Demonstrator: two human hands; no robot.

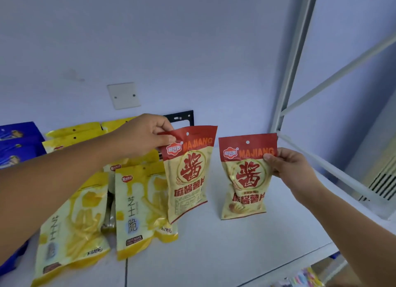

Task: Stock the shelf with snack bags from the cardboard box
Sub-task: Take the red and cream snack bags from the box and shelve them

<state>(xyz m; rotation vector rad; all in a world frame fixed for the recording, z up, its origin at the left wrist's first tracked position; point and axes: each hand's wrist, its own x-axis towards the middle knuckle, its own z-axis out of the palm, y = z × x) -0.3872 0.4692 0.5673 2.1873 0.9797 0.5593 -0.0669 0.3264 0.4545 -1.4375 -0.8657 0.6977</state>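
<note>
Head view: stocking looks well under way. Rows of yellow snack bags [132,211] already stand and lean on the left part of the white shelf [225,244], with blue packs [17,145] beyond them at the far left. The right part of the shelf is bare, so there seems to be room for more.

Two matching bags are being placed now. The left hand [147,134] pinches the top corner of the left Majiang bag [188,175], which hangs tilted, its lower edge in front of the yellow bags and apparently not yet set down. The right hand [289,168] grips the right edge of the right Majiang bag [246,177]; this one is upright, its base at or just touching the shelf.

Both bags are cream pouches with a red top band, a hang hole and a large red character, puffy and slightly crinkled. The cardboard box is out of sight, so what remains cannot be judged.
</note>
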